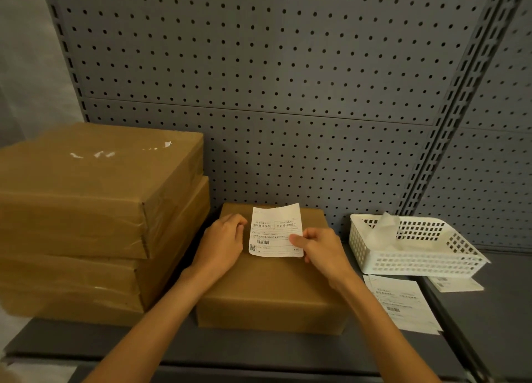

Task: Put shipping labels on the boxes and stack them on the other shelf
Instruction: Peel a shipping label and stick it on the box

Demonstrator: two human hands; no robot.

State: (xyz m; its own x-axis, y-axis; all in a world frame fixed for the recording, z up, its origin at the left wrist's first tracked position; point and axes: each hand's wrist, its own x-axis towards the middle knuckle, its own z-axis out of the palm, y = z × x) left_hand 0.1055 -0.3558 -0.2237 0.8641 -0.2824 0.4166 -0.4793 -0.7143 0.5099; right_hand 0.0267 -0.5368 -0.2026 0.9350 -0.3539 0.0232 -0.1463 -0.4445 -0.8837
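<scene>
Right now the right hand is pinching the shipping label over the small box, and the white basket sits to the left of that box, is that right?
Not quite. The white basket sits to the right of the small box, not the left, as the head view shows. The rest holds: the right hand pinches the shipping label over that box.

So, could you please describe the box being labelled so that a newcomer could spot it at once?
On the grey shelf, right of the tall stack, sits a lone brown box with a white basket on its other side. It is the only box with both hands over it, the right hand pinching a white label above its top.
</scene>
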